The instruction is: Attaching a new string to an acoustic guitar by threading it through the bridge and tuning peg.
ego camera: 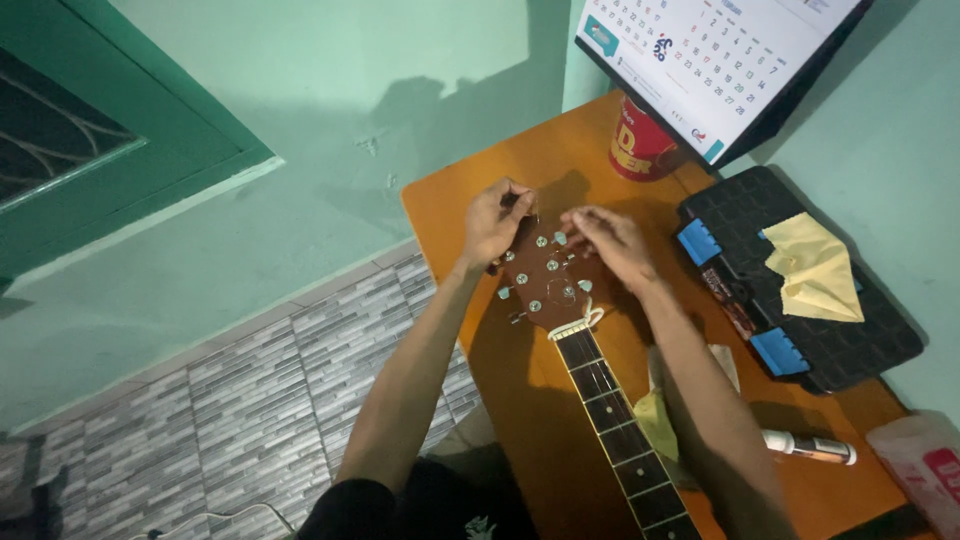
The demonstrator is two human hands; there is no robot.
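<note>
A guitar lies along the orange table [450, 200], its brown headstock [548, 272] pointing away from me and its dark fretted neck [610, 410] running toward me. My left hand [492, 222] pinches at the far left corner of the headstock, fingers closed around a tuning peg there. Resting on the headstock's right top edge, my right hand [610, 240] has its fingers curled over the pegs on that side. Whether it grips one is hidden by the fingers.
A red cup [637, 142] and a leaning calendar [700, 60] stand at the table's far end. A black case [800, 290] with blue clips holds a yellow cloth [815, 268]. A small white bottle [808, 446], a yellow rag [655, 420] and a plastic bag [925, 460] lie nearby.
</note>
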